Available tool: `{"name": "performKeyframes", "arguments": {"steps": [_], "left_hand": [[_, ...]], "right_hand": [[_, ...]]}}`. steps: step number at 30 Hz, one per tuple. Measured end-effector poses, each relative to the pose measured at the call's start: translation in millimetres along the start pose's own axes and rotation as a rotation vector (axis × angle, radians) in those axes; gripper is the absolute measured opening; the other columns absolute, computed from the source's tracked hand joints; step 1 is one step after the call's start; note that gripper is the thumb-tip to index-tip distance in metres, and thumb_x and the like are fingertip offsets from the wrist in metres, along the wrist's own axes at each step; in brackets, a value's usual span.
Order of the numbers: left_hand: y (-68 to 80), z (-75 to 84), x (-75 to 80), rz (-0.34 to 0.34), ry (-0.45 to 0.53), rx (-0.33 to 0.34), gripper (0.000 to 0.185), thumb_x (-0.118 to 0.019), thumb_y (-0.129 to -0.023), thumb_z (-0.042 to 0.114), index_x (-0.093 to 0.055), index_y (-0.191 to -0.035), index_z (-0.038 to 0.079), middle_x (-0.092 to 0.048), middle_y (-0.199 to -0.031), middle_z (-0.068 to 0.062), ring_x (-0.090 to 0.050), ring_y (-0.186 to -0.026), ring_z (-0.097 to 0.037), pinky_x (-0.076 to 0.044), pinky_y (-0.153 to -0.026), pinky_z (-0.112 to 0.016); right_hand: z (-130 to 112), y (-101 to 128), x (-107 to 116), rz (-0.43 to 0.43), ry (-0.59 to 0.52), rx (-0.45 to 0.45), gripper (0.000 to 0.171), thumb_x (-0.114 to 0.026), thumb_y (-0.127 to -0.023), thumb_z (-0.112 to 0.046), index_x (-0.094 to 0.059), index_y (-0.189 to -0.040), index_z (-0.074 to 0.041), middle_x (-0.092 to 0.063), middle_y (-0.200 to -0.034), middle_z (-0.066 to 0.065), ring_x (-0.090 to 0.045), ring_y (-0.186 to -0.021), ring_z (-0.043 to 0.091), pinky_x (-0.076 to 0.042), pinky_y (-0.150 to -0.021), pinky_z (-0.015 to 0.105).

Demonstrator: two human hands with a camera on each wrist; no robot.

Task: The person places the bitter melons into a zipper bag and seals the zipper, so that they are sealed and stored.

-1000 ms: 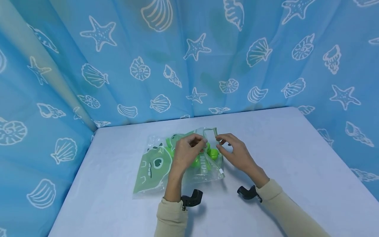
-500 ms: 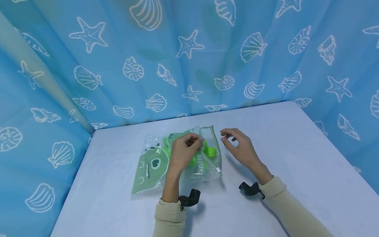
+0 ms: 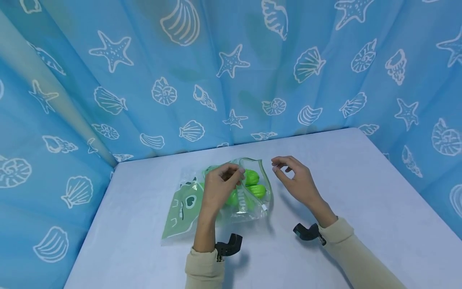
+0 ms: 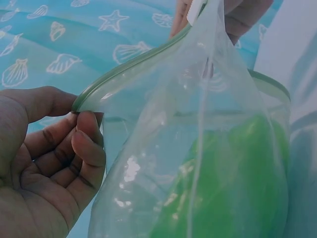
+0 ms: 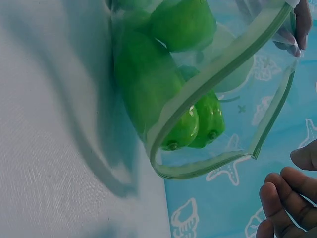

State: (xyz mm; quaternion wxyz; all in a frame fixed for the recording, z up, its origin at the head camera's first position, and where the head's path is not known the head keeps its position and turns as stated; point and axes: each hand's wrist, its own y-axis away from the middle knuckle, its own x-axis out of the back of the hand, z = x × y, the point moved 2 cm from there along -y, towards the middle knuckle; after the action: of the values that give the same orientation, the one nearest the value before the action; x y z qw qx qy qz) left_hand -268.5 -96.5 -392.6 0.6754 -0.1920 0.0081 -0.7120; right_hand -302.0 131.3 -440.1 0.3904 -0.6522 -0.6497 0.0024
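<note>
The clear zip bag (image 3: 231, 192) of green peppers (image 3: 252, 182), perhaps toys, lies on the counter (image 3: 361, 200). My left hand (image 3: 220, 186) pinches its rim in curled fingers (image 4: 86, 144). My right hand (image 3: 297, 182) hovers just beside the mouth, fingers loose, holding nothing.

The zip bag (image 3: 249, 200) is clear, glossy plastic film with a green printed panel, the green peppers (image 5: 148, 84) inside look smooth and shiny, the surface (image 3: 361, 192) matt, finely textured cloth.
</note>
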Motion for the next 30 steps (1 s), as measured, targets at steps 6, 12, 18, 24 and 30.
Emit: {"name": "performKeyframes", "arguments": {"steps": [6,12,18,24,30], "left_hand": [[2.5,13.5,-0.1,0.000,-0.002,-0.010,0.019,-0.062,-0.088,0.024,-0.068,-0.092,0.006,-0.065,-0.075,-0.010,-0.061,-0.065,-0.024,-0.052,-0.057,-0.036],[9.0,37.0,2.7,0.004,-0.012,-0.004,0.016,-0.060,-0.089,0.015,-0.067,-0.093,0.000,-0.064,-0.076,-0.015,-0.061,-0.067,-0.031,-0.052,-0.058,-0.039],[11.4,41.4,2.4,-0.003,0.011,-0.002,0.017,-0.061,-0.089,0.016,-0.067,-0.093,0.000,-0.065,-0.078,-0.015,-0.062,-0.068,-0.031,-0.053,-0.061,-0.039],[14.5,42.6,6.7,-0.018,0.073,-0.007,0.017,-0.061,-0.089,0.014,-0.066,-0.094,0.000,-0.065,-0.079,-0.017,-0.059,-0.068,-0.035,-0.051,-0.059,-0.043],[14.9,48.6,11.3,-0.045,0.140,-0.030,0.015,-0.061,-0.089,0.013,-0.066,-0.094,-0.001,-0.063,-0.077,-0.017,-0.055,-0.065,-0.035,-0.048,-0.057,-0.040]], "right_hand": [[0,-3,0,-0.008,-0.005,0.006,0.028,-0.057,-0.091,-0.030,-0.060,-0.116,-0.017,-0.059,-0.105,-0.009,-0.053,-0.096,0.006,-0.046,-0.077,0.039],[-3,-9,2,0.005,0.006,0.024,0.028,-0.058,-0.091,-0.029,-0.060,-0.115,-0.016,-0.059,-0.105,-0.009,-0.054,-0.096,0.007,-0.044,-0.076,0.035],[-7,-18,2,-0.011,-0.006,0.041,0.028,-0.058,-0.091,-0.030,-0.061,-0.115,-0.016,-0.059,-0.106,-0.008,-0.054,-0.096,0.009,-0.044,-0.076,0.034],[1,-18,4,-0.131,-0.060,0.013,0.029,-0.055,-0.093,-0.031,-0.059,-0.120,-0.020,-0.057,-0.113,-0.009,-0.053,-0.098,0.008,-0.045,-0.076,0.034],[-7,-18,9,-0.308,-0.263,-0.004,0.034,-0.054,-0.094,-0.021,-0.054,-0.128,-0.021,-0.055,-0.124,-0.006,-0.051,-0.111,0.013,-0.042,-0.086,0.039]]}}
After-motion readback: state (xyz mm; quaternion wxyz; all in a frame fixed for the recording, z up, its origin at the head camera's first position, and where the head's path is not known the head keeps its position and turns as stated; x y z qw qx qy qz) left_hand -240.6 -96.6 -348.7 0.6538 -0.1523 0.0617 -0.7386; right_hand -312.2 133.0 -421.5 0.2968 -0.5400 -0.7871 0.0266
